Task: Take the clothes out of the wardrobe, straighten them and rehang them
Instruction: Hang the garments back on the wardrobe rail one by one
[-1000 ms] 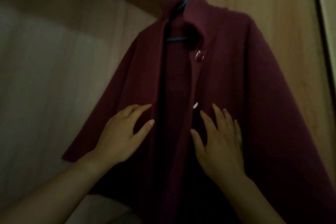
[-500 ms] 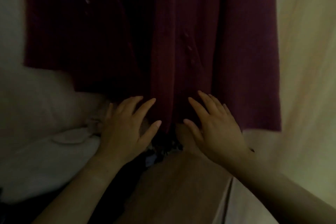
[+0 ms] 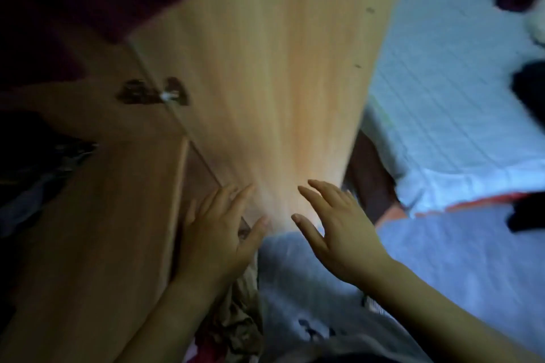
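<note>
Both of my hands have come off the maroon shirt (image 3: 73, 3), which a moment ago lay flat under my palms, and my view has swung down and to the right, so the shirt now shows only as a dark red corner up and to the left of the wardrobe door (image 3: 265, 68). That pale wood door fills the middle of what I see, with its dark hinge (image 3: 153, 94) on its left edge. My left hand (image 3: 218, 233) and right hand (image 3: 333, 233) hover side by side before the door's bottom edge, fingers spread and loose, grasping nothing; whether the fingertips brush the wood I cannot tell through the blur. To the right of the door lies the bed with its pale sheet (image 3: 442, 97), and further right on it sit dark clothes (image 3: 528, 91), too smeared to name. Below the door is a grey cloth (image 3: 295, 289). I judge the shirt smoothed and hung, and the next garment to be my concern. To do that well I should steady my head first, pick one piece only, take it by the shoulders rather than the middle, shake it out clear of the door, and keep the door wide so nothing snags on the hinge.
</note>
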Motion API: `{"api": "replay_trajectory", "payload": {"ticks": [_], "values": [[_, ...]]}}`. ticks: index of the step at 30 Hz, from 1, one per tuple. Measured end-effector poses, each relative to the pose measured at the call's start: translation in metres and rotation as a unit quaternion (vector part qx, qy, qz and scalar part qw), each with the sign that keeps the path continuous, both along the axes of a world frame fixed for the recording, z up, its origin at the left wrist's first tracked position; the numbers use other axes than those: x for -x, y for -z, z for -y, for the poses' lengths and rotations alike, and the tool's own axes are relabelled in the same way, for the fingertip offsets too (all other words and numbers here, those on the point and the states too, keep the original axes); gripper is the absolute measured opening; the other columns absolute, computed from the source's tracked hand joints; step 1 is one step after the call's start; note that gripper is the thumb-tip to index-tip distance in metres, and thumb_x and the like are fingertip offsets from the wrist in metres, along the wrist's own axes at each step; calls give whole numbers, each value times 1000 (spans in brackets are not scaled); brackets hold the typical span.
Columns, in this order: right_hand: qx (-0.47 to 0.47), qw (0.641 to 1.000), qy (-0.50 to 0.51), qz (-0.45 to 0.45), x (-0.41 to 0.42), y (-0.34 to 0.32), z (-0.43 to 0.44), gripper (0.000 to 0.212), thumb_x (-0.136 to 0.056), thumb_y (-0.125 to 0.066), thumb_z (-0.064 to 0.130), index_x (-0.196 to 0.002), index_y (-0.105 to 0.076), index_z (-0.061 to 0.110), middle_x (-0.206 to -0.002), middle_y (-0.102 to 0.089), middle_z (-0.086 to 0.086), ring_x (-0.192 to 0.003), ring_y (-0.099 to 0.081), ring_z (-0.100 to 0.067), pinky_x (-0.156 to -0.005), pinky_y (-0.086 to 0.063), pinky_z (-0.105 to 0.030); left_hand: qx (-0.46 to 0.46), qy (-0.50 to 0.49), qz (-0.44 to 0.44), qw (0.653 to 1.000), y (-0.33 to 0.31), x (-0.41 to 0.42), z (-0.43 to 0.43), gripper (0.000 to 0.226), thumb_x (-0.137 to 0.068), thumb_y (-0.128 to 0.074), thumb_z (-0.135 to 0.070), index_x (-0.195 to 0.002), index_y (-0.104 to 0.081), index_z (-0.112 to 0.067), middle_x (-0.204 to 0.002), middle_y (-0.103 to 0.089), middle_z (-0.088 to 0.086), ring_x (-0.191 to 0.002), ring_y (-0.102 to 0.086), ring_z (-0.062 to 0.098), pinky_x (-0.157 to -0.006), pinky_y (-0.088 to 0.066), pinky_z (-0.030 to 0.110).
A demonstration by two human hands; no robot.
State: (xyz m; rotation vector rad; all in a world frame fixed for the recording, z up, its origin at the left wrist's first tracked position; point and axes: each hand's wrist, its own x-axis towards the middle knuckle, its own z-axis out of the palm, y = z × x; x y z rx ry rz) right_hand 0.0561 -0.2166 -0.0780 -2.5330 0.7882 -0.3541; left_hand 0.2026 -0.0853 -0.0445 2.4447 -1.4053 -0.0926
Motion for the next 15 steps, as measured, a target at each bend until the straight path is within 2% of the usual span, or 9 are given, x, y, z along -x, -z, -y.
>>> {"api": "replay_trajectory", "payload": {"ticks": [2,7,10,13,15], "values": [[-31,998,57,-15,44,17,18,59,-91,-28,57,-129,-52,18,-135,-51,-4,-125,-46,-25,-101,-38,-52,-16,34,-44,998,25,30,33,60,-84,-31,-60,-130,-51,-28,-129,-57,-2,-118,-52,21,-99,-38,45],[-55,983,164,-60,149,40,75,65,-92,-18,61,-128,-52,18,-133,-52,-5,-124,-46,-29,-100,-39,-52,-65,132,-130,981,69,106,130,63,-82,-29,-63,-129,-52,-28,-129,-55,-3,-120,-49,21,-100,-40,44],[-68,964,248,-62,215,44,119,64,-91,-22,61,-129,-52,19,-135,-52,-4,-125,-46,-29,-102,-36,-53,-64,218,-117,967,80,158,207,57,-84,-35,-59,-124,-55,-24,-120,-61,0,-112,-55,24,-92,-46,47],[-77,944,313,-68,286,43,176,59,-90,-29,56,-128,-53,18,-133,-53,-5,-123,-47,-31,-101,-35,-54,-51,304,-80,948,87,220,299,51,-85,-39,-54,-119,-59,-20,-111,-64,3,-100,-60,28,-84,-51,45],[-63,931,351,-73,334,40,216,56,-90,-32,53,-126,-55,16,-131,-54,-6,-122,-49,-32,-100,-37,-55,-41,352,-77,932,87,272,359,51,-86,-39,-53,-117,-60,-18,-109,-64,4,-98,-61,29,-82,-51,46]]}}
